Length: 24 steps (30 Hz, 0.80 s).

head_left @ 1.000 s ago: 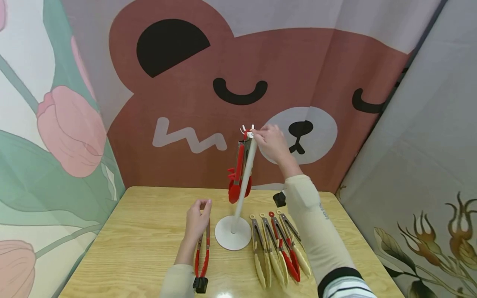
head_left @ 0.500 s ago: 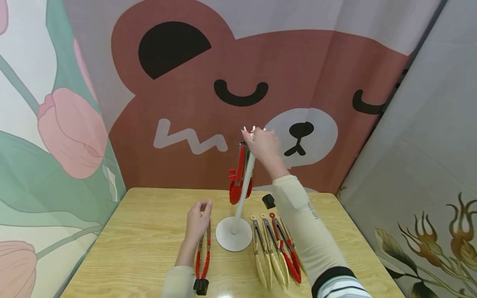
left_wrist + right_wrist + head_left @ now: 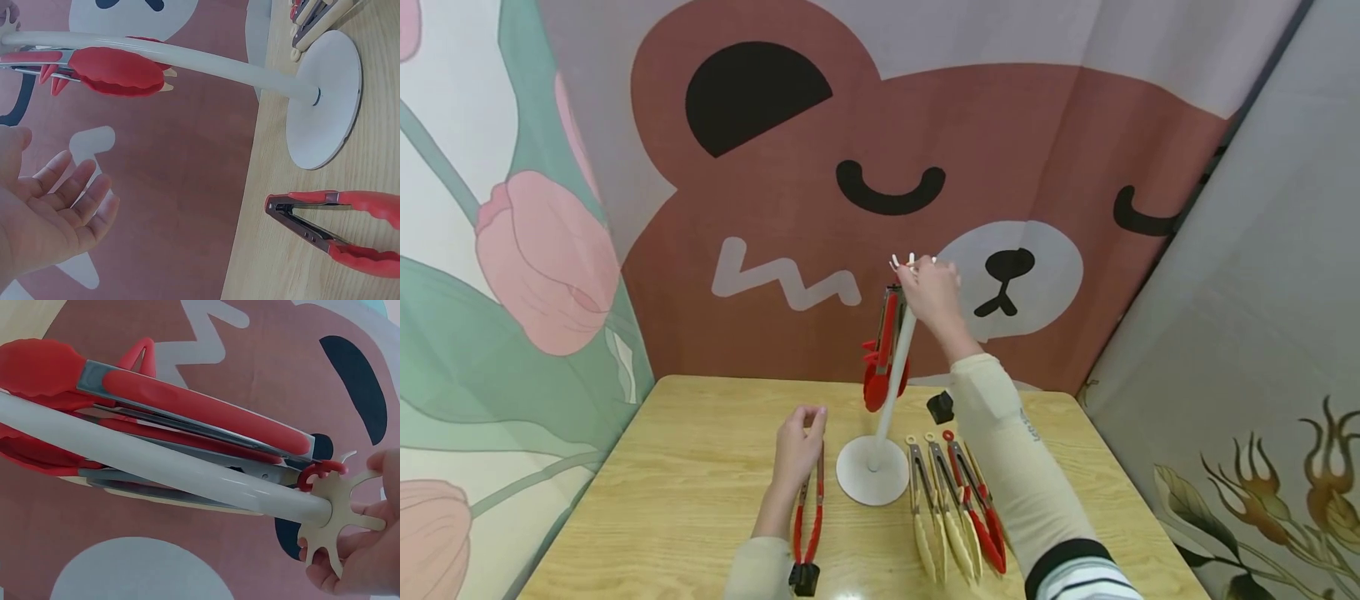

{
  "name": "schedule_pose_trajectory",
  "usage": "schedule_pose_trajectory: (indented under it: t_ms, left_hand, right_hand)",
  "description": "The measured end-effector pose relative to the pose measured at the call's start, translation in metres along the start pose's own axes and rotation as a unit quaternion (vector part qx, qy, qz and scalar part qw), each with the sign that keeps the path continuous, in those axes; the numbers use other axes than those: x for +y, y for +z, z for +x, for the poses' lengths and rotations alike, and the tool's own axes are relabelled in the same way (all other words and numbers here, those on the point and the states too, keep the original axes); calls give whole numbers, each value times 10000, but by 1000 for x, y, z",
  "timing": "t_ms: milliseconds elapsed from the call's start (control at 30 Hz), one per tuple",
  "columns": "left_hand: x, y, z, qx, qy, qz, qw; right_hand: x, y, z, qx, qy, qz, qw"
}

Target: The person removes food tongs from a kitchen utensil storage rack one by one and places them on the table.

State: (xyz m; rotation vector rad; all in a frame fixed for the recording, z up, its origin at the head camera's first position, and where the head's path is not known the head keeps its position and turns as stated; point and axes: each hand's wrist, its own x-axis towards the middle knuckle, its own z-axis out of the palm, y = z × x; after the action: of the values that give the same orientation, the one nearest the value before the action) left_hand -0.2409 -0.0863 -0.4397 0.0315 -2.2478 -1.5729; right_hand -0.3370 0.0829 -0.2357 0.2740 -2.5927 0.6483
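Right wrist: the stand is gripped by the right hand beside hung tongs; the left hand is relaxed.

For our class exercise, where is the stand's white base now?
In the head view, the white base stands on the table, left of the cream tongs and right of the left hand.

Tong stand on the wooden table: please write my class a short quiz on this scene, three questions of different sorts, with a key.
1. True or false: red tongs hang from the stand.
2. The left hand is: A) gripping the stand; B) holding nothing; C) lifting cream tongs.
3. Fill in: the right hand is at the stand's ____ end.

Key: 1 true; 2 B; 3 upper.
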Motion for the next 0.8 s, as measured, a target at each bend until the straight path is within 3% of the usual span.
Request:
schedule_pose_trajectory:
  t_ms: [500,800]
  left_hand:
    - [-3,-1,3,8,-13,6,10000]
    - [-6,1,1,-81,-61,-28,9999]
  right_hand:
    - [3,1,6,-113,-366,565,9977]
    - [7,0,6,-270,-353,802,9958]
